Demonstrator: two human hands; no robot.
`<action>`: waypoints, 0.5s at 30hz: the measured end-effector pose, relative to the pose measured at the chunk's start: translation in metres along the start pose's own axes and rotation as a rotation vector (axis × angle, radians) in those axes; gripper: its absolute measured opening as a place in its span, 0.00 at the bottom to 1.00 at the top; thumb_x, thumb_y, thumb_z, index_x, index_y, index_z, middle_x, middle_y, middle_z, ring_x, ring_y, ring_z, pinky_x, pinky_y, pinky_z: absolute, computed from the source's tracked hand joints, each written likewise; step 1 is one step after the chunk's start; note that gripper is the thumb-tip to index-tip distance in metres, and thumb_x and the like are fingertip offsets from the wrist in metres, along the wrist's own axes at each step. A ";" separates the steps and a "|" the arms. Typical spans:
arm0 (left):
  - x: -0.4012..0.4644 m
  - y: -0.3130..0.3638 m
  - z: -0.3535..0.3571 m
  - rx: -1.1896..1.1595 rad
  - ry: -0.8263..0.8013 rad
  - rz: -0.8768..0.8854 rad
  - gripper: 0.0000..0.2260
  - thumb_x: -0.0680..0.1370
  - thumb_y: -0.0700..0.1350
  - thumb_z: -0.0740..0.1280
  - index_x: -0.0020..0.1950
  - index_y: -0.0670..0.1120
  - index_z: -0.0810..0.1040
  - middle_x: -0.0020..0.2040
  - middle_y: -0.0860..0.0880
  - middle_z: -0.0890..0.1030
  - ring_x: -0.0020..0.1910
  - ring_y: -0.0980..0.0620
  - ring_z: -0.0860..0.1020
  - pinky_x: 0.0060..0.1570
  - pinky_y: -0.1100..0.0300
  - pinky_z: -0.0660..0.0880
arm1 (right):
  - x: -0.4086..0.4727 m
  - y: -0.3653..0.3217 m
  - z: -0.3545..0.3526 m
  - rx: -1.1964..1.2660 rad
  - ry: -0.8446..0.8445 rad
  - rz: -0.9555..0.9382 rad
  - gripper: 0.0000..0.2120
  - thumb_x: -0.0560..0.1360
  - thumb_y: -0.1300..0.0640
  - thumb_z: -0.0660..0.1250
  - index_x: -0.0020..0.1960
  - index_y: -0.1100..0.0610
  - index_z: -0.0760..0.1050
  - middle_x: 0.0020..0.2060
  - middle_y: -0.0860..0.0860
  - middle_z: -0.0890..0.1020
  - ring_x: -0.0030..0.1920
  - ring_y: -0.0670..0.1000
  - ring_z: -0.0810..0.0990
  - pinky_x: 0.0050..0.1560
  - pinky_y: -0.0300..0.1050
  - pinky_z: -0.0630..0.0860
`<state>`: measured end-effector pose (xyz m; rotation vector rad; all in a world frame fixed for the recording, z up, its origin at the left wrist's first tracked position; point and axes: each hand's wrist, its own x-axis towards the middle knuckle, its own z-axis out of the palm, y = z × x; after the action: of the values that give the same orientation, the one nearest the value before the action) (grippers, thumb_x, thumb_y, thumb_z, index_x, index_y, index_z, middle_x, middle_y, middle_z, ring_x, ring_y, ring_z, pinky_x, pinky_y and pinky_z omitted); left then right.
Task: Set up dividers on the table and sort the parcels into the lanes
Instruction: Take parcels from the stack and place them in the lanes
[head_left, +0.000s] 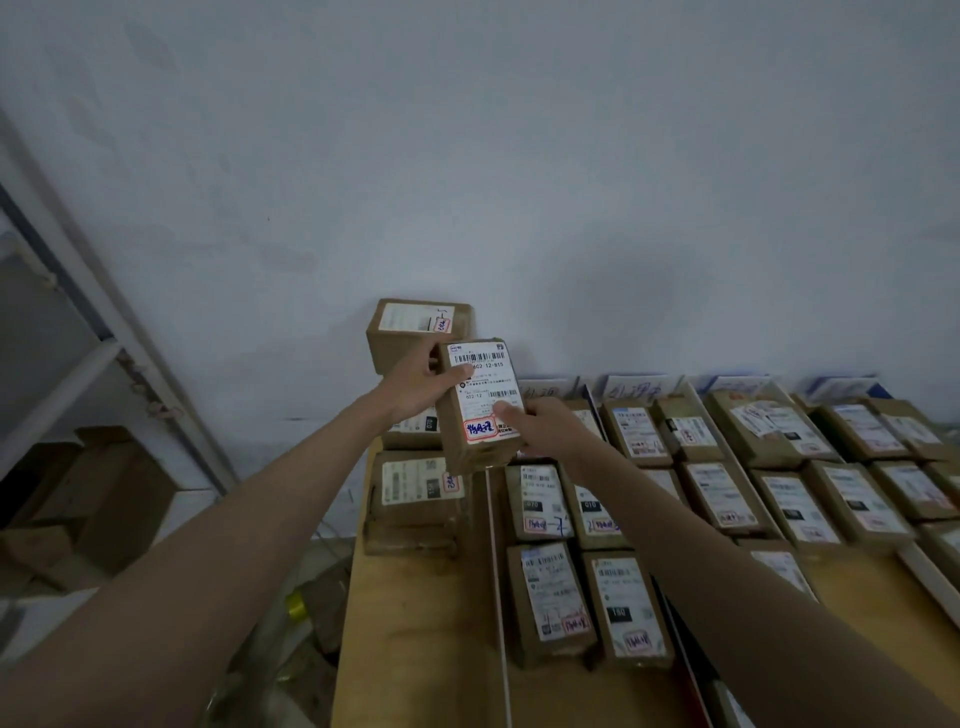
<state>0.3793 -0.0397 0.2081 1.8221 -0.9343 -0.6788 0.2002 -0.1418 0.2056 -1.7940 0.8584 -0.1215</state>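
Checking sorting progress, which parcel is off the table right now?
The upright parcel held by the left hand and right hand; the others rest on the table.

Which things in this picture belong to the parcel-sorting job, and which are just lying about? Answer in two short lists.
Part of the job:
held parcel, gripped by the left hand and the right hand
sorted parcels lying in lanes on the table
white divider strip
lane signs against the wall

Lying about:
cardboard boxes on the floor
metal shelf frame
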 end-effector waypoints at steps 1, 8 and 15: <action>-0.009 -0.001 0.006 0.011 0.022 0.004 0.25 0.79 0.52 0.69 0.72 0.48 0.66 0.67 0.50 0.75 0.64 0.54 0.72 0.58 0.57 0.74 | -0.007 0.005 0.002 0.001 0.007 0.020 0.17 0.81 0.47 0.64 0.58 0.59 0.80 0.44 0.48 0.86 0.46 0.46 0.84 0.47 0.40 0.80; -0.063 -0.032 0.053 0.156 0.116 -0.083 0.26 0.82 0.61 0.57 0.77 0.51 0.64 0.74 0.49 0.71 0.69 0.47 0.73 0.62 0.48 0.74 | -0.049 0.052 0.010 0.053 0.065 0.119 0.17 0.81 0.48 0.63 0.59 0.61 0.79 0.52 0.53 0.84 0.55 0.53 0.82 0.58 0.47 0.79; -0.120 -0.076 0.099 0.641 0.013 -0.001 0.21 0.83 0.58 0.56 0.70 0.48 0.70 0.69 0.47 0.73 0.66 0.45 0.73 0.60 0.49 0.73 | -0.095 0.108 -0.010 0.060 0.177 0.197 0.18 0.81 0.47 0.62 0.59 0.60 0.79 0.52 0.54 0.84 0.54 0.53 0.82 0.60 0.52 0.79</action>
<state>0.2592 0.0313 0.1049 2.3757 -1.2364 -0.3830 0.0731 -0.1085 0.1468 -1.6507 1.1415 -0.1789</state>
